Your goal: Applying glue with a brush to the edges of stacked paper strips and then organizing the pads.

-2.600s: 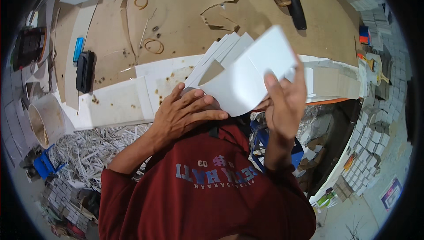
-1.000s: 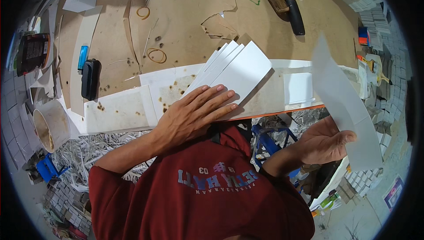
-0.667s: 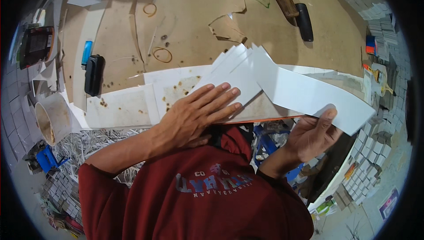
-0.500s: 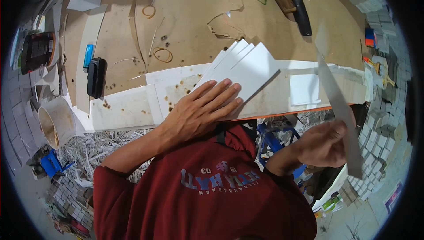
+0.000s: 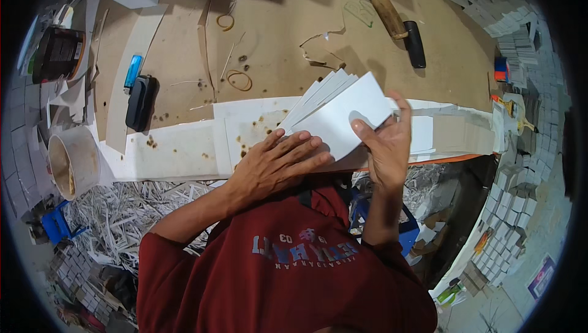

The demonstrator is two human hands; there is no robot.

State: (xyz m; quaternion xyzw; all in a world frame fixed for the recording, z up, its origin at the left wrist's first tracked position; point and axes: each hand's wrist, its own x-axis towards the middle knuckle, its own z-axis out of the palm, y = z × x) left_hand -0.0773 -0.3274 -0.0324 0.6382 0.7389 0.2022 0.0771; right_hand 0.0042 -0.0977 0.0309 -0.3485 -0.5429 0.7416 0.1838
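A fanned stack of white paper pieces lies slanted at the table's near edge. My left hand rests flat across its lower end, fingers stretched out and pressing on it. On top, at the right of the fan, is a white paper piece. My right hand pinches its right edge, thumb on the upper face and the other fingers behind, partly hidden. Just right of that hand, another white sheet lies on the table edge.
A mallet with a black cylindrical part lies at the far right. Left are a black case, a blue lighter and a whitish bucket. Rubber bands lie mid-table. Paper shreds cover the floor below; paper stacks stand right.
My right hand has come in from the right, where it held a long pale strip, and now grips the top paper piece. The strip is out of that hand. My left hand stays on the stack.
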